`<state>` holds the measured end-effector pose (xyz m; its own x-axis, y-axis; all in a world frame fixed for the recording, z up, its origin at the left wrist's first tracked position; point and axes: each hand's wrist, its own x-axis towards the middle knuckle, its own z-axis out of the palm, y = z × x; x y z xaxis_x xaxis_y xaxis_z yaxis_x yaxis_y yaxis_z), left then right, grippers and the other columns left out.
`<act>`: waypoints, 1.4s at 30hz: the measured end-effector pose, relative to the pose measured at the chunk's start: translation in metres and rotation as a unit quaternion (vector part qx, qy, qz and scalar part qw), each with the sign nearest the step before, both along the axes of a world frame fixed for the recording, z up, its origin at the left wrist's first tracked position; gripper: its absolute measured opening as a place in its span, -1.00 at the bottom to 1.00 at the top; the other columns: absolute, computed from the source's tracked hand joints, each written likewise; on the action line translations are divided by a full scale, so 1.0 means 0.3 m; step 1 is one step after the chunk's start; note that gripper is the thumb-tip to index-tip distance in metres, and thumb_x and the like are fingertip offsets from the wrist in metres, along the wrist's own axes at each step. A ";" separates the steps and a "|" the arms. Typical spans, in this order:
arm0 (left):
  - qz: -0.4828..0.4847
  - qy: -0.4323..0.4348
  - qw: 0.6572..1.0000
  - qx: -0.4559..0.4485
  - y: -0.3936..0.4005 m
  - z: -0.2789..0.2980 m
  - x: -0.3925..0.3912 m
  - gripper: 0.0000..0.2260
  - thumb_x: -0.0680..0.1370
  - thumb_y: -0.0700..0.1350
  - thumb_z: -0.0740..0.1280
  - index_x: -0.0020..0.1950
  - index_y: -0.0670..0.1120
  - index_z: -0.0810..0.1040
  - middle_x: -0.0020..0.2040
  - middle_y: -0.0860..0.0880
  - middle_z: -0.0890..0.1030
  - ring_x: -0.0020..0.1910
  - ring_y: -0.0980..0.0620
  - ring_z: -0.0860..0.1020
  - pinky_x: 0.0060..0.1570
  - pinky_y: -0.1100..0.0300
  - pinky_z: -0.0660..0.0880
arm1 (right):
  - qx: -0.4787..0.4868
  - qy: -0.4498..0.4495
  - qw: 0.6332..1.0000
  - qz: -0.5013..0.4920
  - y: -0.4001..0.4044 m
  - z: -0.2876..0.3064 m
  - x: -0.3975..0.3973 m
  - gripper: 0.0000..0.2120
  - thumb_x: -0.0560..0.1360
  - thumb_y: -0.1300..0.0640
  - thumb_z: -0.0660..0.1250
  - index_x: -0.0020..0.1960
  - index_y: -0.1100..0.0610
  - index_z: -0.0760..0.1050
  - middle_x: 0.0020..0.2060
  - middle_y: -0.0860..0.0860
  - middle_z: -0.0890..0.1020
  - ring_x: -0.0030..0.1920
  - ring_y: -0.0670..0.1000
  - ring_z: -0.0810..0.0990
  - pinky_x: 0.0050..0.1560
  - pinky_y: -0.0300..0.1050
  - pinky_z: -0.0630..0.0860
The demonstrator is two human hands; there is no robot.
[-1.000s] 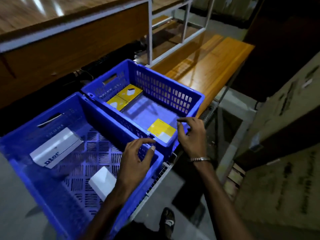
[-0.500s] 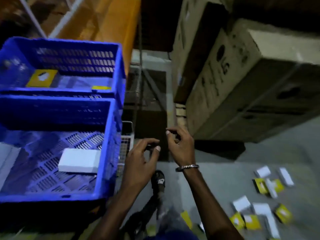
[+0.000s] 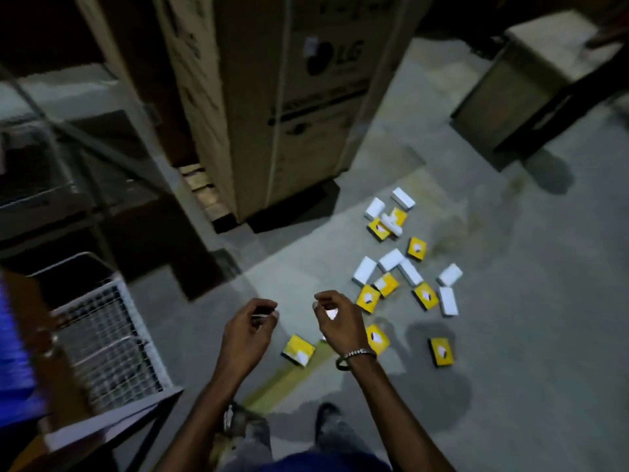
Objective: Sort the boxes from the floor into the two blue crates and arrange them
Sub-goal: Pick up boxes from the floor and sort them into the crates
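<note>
Several small yellow boxes and white boxes lie scattered on the grey floor at centre right. One yellow box (image 3: 299, 349) lies between my two wrists, another yellow box (image 3: 441, 351) sits alone to the right, and a white box (image 3: 364, 270) is in the middle cluster. My left hand (image 3: 250, 330) and my right hand (image 3: 335, 321) hang side by side above the floor, fingers loosely curled and apart, holding nothing. Only a blurred blue edge of a crate (image 3: 13, 352) shows at the far left.
A tall cardboard carton (image 3: 289, 107) stands on a pallet behind the boxes, and a smaller carton (image 3: 531, 86) sits at the upper right. A wire-mesh shelf (image 3: 105, 338) and a metal frame are at the left. My shoes (image 3: 326, 412) show at the bottom.
My view has swung right, from the two blue crates to the floor. Both empty hands moved away from the crates and now hover over the scattered boxes.
</note>
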<state>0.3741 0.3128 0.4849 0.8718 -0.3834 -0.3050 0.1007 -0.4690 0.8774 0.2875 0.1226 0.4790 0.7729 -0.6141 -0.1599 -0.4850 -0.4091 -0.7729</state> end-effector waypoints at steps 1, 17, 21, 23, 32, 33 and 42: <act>-0.009 0.013 1.000 0.002 -0.051 -0.020 -0.029 -0.85 0.57 -0.15 0.47 0.00 0.13 0.65 -0.07 0.21 0.71 -0.11 0.25 0.66 -0.02 0.16 0.61 | 0.008 0.009 1.000 -0.016 -0.050 -0.014 -0.063 -0.89 0.52 0.11 0.43 0.04 0.00 0.66 -0.08 -0.13 0.71 -0.06 -0.19 0.66 0.03 -0.17 0.59; 0.029 0.169 0.979 0.108 -0.914 -0.439 -0.693 -0.90 0.47 -0.06 0.45 -0.03 0.00 0.67 -0.23 -0.02 0.72 -0.14 -0.16 0.73 -0.07 0.00 0.62 | 0.096 0.164 0.980 -0.056 -1.019 -0.460 -0.844 -0.86 0.46 0.20 0.38 -0.06 0.02 0.67 -0.08 -0.02 0.75 -0.03 0.02 0.71 0.03 -0.14 0.60; 0.033 0.227 0.963 0.140 -1.019 -0.559 -0.801 -0.81 0.53 -0.08 0.48 0.10 -0.11 0.65 -0.16 -0.08 0.72 -0.16 -0.12 0.73 -0.05 0.06 0.62 | 0.115 0.246 0.962 -0.028 -1.203 -0.645 -0.917 -0.87 0.46 0.16 0.34 -0.08 -0.02 0.63 -0.12 -0.01 0.75 -0.04 0.02 0.72 -0.12 -0.31 0.52; 0.039 0.253 0.952 0.169 -1.044 -0.707 -0.820 -0.73 0.40 0.12 0.48 0.04 0.06 0.64 -0.16 -0.02 0.74 -0.15 -0.02 0.73 0.03 -0.05 0.64 | 0.109 0.265 0.958 -0.011 -1.276 -0.791 -0.919 -0.88 0.46 0.13 0.35 -0.05 -0.02 0.63 -0.10 0.00 0.75 0.00 0.05 0.71 -0.04 -0.21 0.55; -0.011 0.248 0.909 0.335 -1.110 -1.784 -0.789 -0.65 0.56 0.08 0.47 0.23 -0.07 0.51 -0.04 -0.15 0.73 0.05 -0.19 0.68 0.02 0.01 0.57 | 0.228 0.307 0.921 -0.072 -1.460 -1.862 -0.876 -0.42 0.31 0.15 0.67 0.27 0.09 0.54 0.02 0.04 0.61 0.01 0.08 0.61 0.12 -0.07 0.56; -0.034 0.228 0.911 0.343 -1.123 -1.877 -0.790 -0.63 0.56 0.07 0.47 0.26 -0.09 0.50 -0.06 -0.13 0.72 0.04 -0.19 0.68 -0.02 0.03 0.55 | 0.226 0.319 0.918 -0.060 -1.465 -1.997 -0.883 -0.33 0.30 0.14 0.68 0.34 0.12 0.50 0.13 0.08 0.59 0.10 0.09 0.60 0.18 -0.04 0.55; 0.019 0.184 0.919 0.347 -1.210 -2.679 -0.638 -0.26 0.57 0.22 0.41 0.52 -0.27 0.31 0.45 -0.33 0.45 0.42 -0.30 0.45 0.35 -0.14 0.42 | 0.063 0.427 0.899 0.078 -1.476 -2.718 -0.809 0.49 -0.03 -0.64 0.43 0.62 -0.16 -0.32 0.64 -0.02 -0.10 0.64 0.17 -0.11 0.48 0.40 0.08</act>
